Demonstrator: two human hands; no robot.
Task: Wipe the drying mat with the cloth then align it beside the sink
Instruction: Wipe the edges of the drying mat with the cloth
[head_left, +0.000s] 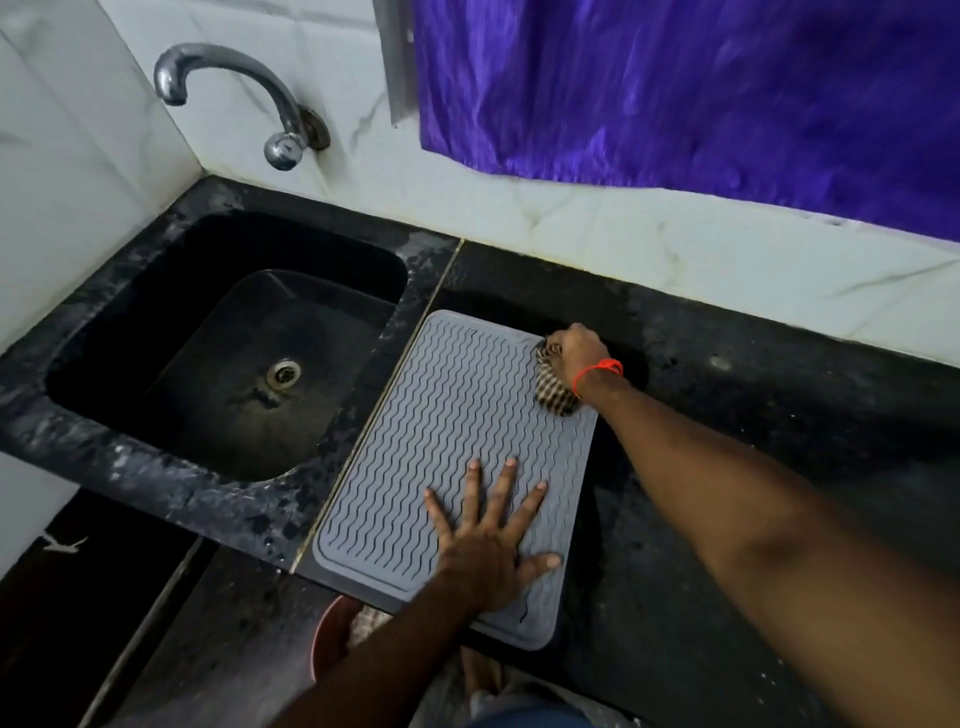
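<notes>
A grey drying mat (441, 436) with wavy ridges lies on the black counter, just right of the black sink (223, 343). Its near end hangs slightly over the counter's front edge. My left hand (488, 545) rests flat on the mat's near part, fingers spread wide. My right hand (579, 353) is at the mat's far right corner, closed around a bunched checked cloth (553, 389) that presses on the mat. An orange band circles that wrist.
A chrome tap (228, 98) sticks out of the marble wall above the sink. A purple curtain (701, 93) hangs at the back right. Black counter (753, 415) stretches to the right of the mat. A reddish bucket (332, 639) sits on the floor below the counter edge.
</notes>
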